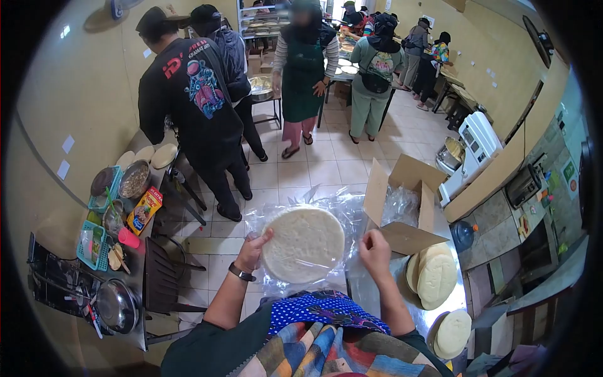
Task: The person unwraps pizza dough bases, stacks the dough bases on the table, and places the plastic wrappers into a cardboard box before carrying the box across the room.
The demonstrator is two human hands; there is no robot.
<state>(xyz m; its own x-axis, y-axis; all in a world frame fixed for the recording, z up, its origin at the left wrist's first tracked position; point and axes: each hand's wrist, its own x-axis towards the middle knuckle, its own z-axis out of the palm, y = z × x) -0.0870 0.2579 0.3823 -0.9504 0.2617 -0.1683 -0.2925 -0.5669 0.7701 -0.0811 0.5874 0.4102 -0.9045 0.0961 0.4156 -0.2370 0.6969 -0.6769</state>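
Note:
A round, pale pizza base sits inside a clear plastic bag in front of my chest. My left hand grips the bag and the left edge of the base, thumb on top. At the bag's right side my right hand is closed, fingers curled inward; what they pinch, if anything, is hidden. Beside that hand stands an open cardboard box with clear plastic inside. More bases are stacked on the metal table, and another pile lies nearer me.
On the left, a side table holds a bowl of filling, a yellow packet, a pink cup, a green basket and a metal bowl. A brown chair stands beside it. Several people stand ahead.

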